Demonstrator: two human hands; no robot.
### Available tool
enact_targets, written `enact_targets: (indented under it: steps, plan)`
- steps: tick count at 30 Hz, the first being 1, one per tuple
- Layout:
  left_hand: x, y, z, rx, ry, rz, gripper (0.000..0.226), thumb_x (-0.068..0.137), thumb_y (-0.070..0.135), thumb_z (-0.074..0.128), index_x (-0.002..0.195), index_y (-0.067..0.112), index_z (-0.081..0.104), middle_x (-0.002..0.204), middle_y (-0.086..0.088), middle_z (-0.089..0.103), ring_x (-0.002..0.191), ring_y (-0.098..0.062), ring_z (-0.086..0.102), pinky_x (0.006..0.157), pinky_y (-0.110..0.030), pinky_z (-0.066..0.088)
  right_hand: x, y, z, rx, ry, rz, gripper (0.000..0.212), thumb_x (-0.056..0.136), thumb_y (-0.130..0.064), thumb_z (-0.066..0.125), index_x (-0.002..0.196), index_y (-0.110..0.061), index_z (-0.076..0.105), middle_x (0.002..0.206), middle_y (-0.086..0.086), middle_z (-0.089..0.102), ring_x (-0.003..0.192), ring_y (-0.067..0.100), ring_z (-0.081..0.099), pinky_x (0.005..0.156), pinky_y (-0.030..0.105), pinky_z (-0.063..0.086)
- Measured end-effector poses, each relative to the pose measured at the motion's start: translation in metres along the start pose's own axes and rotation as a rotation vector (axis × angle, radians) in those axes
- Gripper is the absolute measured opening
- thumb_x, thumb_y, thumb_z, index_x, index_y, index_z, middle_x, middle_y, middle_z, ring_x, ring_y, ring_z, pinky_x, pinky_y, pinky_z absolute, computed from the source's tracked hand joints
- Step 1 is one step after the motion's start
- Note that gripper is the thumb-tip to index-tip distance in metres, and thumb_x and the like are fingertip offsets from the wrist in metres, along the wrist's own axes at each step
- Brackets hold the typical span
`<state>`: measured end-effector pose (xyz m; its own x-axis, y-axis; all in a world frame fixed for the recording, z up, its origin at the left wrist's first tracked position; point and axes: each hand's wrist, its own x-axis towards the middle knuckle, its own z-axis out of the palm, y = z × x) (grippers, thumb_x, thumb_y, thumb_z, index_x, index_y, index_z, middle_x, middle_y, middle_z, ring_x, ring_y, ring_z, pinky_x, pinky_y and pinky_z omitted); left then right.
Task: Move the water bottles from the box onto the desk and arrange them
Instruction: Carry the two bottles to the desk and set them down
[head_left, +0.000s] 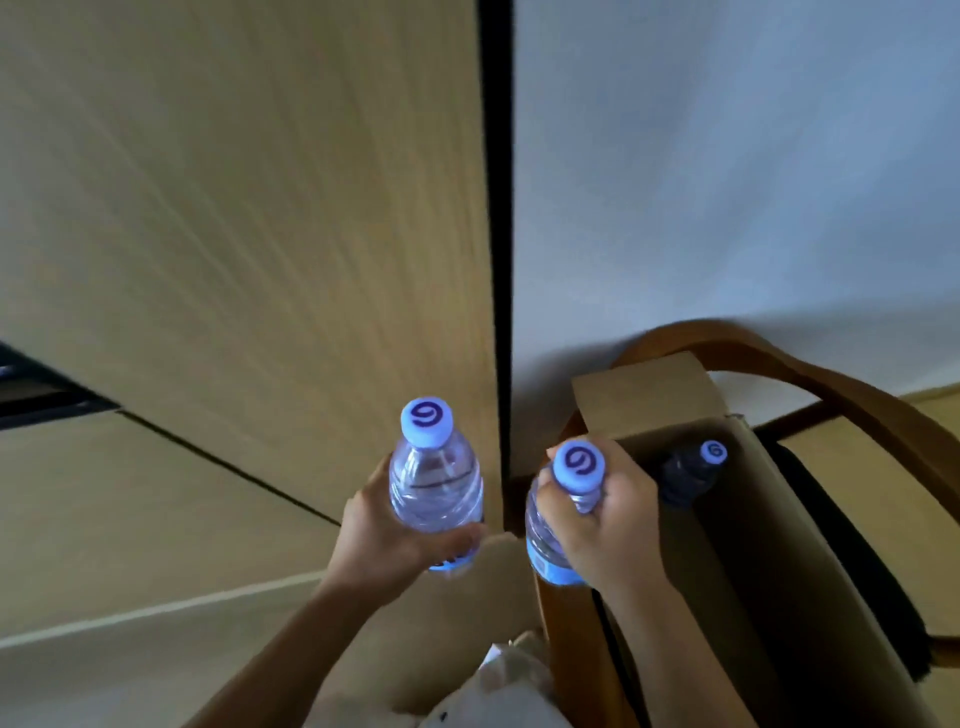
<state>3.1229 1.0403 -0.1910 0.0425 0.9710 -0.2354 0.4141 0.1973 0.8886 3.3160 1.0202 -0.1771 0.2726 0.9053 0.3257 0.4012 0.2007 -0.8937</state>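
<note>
The left hand (384, 535) has its grip curled around the ribbed, clear plastic body of a water bottle (435, 488), held upright before the pale wood-grain worktop (234, 208). The right hand (605, 525) wraps the neck of a second bottle (550, 540) under its round white cap. A third bottle (693, 470) stands in the brown cardboard box (779, 545), which sits on a curved wooden chair (779, 358).
</note>
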Motion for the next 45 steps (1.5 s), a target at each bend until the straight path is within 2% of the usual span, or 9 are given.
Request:
enact_targets:
  steps: [4, 7, 13, 16, 19, 25, 34, 38, 45]
  plan:
    - [-0.028, -0.017, -0.058, -0.07, 0.138, 0.048, 0.057, 0.036, 0.041, 0.085, 0.09, 0.038, 0.066, 0.087, 0.013, 0.073, 0.08, -0.005, 0.07, 0.071, -0.027, 0.053, -0.006, -0.037, 0.043, -0.05, -0.108, -0.073, 0.02, 0.069, -0.037, 0.053, 0.073, -0.018, 0.057, 0.069, -0.003, 0.06, 0.067, 0.015, 0.058, 0.065, 0.026, 0.047]
    - [-0.058, -0.034, -0.109, -0.133, 0.259, 0.065, 0.057, 0.034, 0.041, 0.083, 0.088, 0.039, 0.067, 0.085, 0.014, 0.073, 0.078, -0.005, 0.07, 0.064, -0.017, 0.053, -0.018, -0.072, 0.085, -0.008, -0.17, -0.136, 0.018, 0.069, -0.039, 0.052, 0.071, -0.021, 0.054, 0.067, -0.002, 0.059, 0.065, 0.016, 0.057, 0.064, 0.022, 0.045]
    - [-0.145, -0.082, -0.229, -0.232, 0.536, 0.058, 0.061, 0.034, 0.04, 0.081, 0.091, 0.028, 0.065, 0.086, 0.008, 0.074, 0.08, -0.011, 0.071, 0.069, -0.028, 0.054, -0.072, -0.15, 0.189, 0.064, -0.364, -0.314, 0.015, 0.07, -0.037, 0.052, 0.071, -0.023, 0.054, 0.066, -0.002, 0.059, 0.062, 0.018, 0.057, 0.06, 0.028, 0.047]
    - [-0.192, -0.109, -0.288, -0.235, 0.655, 0.047, 0.055, 0.036, 0.04, 0.082, 0.088, 0.037, 0.065, 0.086, 0.01, 0.074, 0.079, -0.008, 0.071, 0.066, -0.022, 0.054, -0.114, -0.187, 0.246, 0.135, -0.482, -0.33, 0.013, 0.069, -0.04, 0.053, 0.069, -0.027, 0.052, 0.064, -0.007, 0.058, 0.06, 0.011, 0.055, 0.06, 0.024, 0.046]
    - [-0.245, -0.138, -0.341, -0.255, 0.798, 0.012, 0.053, 0.036, 0.039, 0.083, 0.086, 0.04, 0.065, 0.086, 0.007, 0.074, 0.08, -0.011, 0.071, 0.069, -0.03, 0.054, -0.159, -0.225, 0.304, 0.208, -0.587, -0.343, 0.019, 0.068, -0.042, 0.053, 0.068, -0.023, 0.054, 0.065, -0.006, 0.059, 0.06, 0.009, 0.056, 0.06, 0.02, 0.044]
    - [-0.334, -0.194, -0.405, -0.289, 1.067, -0.092, 0.059, 0.034, 0.041, 0.082, 0.089, 0.03, 0.065, 0.085, 0.012, 0.073, 0.079, -0.006, 0.07, 0.065, -0.018, 0.052, -0.228, -0.291, 0.398, 0.294, -0.829, -0.442, 0.024, 0.07, -0.042, 0.053, 0.071, -0.018, 0.057, 0.069, -0.006, 0.062, 0.064, 0.013, 0.059, 0.063, 0.026, 0.048]
    - [-0.403, -0.277, -0.487, -0.323, 1.379, -0.282, 0.063, 0.035, 0.045, 0.084, 0.093, 0.031, 0.064, 0.088, 0.013, 0.073, 0.08, -0.006, 0.071, 0.073, -0.026, 0.053, -0.313, -0.362, 0.546, 0.368, -1.129, -0.614, 0.03, 0.071, -0.041, 0.051, 0.073, -0.012, 0.06, 0.065, -0.002, 0.062, 0.063, 0.012, 0.057, 0.058, 0.009, 0.042]
    - [-0.414, -0.315, -0.558, -0.299, 1.469, -0.348, 0.066, 0.036, 0.05, 0.083, 0.096, 0.032, 0.064, 0.088, 0.017, 0.073, 0.08, -0.003, 0.07, 0.069, -0.016, 0.052, -0.348, -0.399, 0.636, 0.424, -1.226, -0.653, 0.03, 0.07, -0.041, 0.05, 0.073, -0.012, 0.06, 0.064, -0.002, 0.063, 0.063, 0.01, 0.058, 0.057, 0.005, 0.039]
    - [-0.418, -0.355, -0.7, -0.341, 1.59, -0.436, 0.071, 0.034, 0.047, 0.085, 0.1, 0.028, 0.065, 0.09, 0.014, 0.073, 0.084, -0.004, 0.07, 0.084, -0.035, 0.055, -0.398, -0.488, 0.79, 0.48, -1.36, -0.738, 0.026, 0.07, -0.04, 0.049, 0.071, -0.016, 0.056, 0.062, -0.005, 0.059, 0.062, 0.01, 0.056, 0.055, 0.006, 0.039]
